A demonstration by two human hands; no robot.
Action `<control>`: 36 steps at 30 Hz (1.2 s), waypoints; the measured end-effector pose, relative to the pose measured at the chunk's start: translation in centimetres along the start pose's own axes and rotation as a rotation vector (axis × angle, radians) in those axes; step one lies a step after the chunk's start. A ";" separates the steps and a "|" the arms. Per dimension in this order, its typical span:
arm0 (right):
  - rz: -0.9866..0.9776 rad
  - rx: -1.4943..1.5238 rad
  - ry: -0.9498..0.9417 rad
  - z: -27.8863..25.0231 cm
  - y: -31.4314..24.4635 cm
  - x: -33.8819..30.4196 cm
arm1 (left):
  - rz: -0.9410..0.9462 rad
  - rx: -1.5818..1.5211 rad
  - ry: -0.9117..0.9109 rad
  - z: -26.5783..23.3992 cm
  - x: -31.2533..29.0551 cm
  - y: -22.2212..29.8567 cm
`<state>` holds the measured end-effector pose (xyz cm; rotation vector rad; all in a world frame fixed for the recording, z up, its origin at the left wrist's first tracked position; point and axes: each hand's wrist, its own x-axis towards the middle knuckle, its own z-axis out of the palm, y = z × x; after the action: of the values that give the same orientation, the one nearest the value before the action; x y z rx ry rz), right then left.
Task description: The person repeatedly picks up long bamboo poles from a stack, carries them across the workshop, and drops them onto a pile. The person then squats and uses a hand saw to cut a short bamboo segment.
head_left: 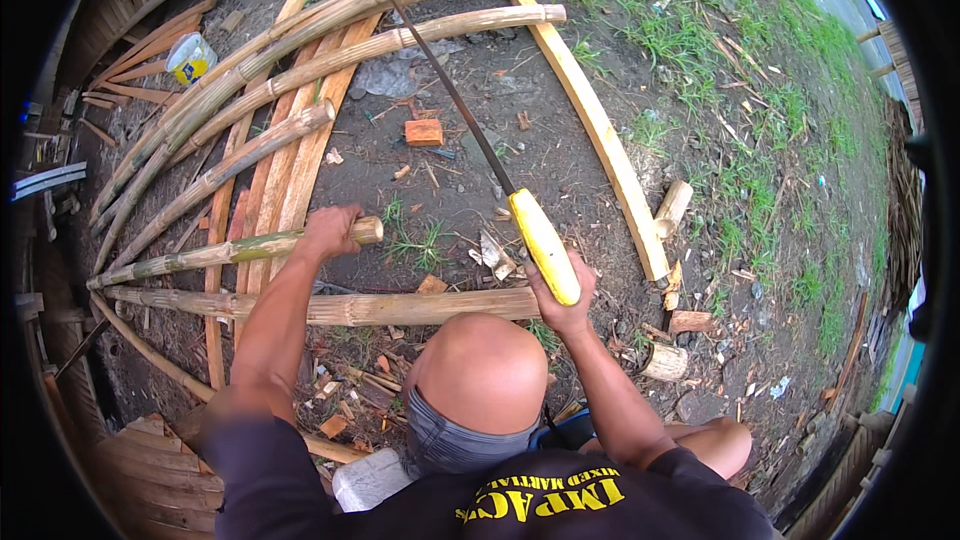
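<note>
In my right hand [567,290] is a handsaw [540,243], its yellow handle uppermost. The long, dark blade is seen almost edge-on and points up and to the left, its tip in front of the far bamboo poles. My left hand [330,232] is closed around a greenish bamboo pole [215,255] close to its cut end. Just nearer to me lies a thicker bamboo pole [430,307], which runs up to my bent knee. The saw blade is apart from the pole I grip.
More bamboo poles [400,55] fan out on the left, across several sawn planks [310,165]. To the right a squared timber [590,120] slants over the dirt, with bamboo offcuts [665,362] near its end. A brick piece [424,132] and a white bucket [190,60] lie farther off.
</note>
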<state>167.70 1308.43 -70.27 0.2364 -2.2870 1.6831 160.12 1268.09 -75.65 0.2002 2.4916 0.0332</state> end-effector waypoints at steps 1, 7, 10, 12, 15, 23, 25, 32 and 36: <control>0.030 -0.037 0.030 -0.9 0.0 -0.1 | 0.079 -0.083 0.033 -2.0 0.6 3.3; 0.106 -0.252 0.277 -10.1 1.8 -2.3 | 0.443 -0.530 0.016 -8.3 9.0 26.9; 0.233 -0.188 0.466 -13.6 3.0 -4.5 | 0.591 -0.501 0.054 -5.4 11.9 32.7; 0.296 -0.266 0.534 -15.5 4.2 -6.3 | 0.447 -0.324 0.048 -2.5 11.8 33.5; 0.452 -0.129 0.604 -17.5 6.1 -9.0 | 0.499 -0.245 0.034 -0.7 11.8 34.1; 0.419 -0.006 0.700 -19.3 7.2 -10.7 | 0.408 -0.379 -0.190 0.5 16.7 31.5; 0.411 0.065 0.724 -18.8 7.3 -10.4 | 0.434 -0.314 -0.109 0.7 16.5 31.8; 0.422 0.019 0.663 -17.5 7.3 -9.6 | 0.521 -0.200 0.110 0.2 12.4 32.5; 0.518 -0.016 0.617 -15.7 7.3 -8.6 | 0.330 -0.002 -0.066 -0.4 13.4 32.3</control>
<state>175.72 1325.30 -75.39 -0.8305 -1.9637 1.6345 153.66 1302.07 -80.98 0.5993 2.3676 0.1627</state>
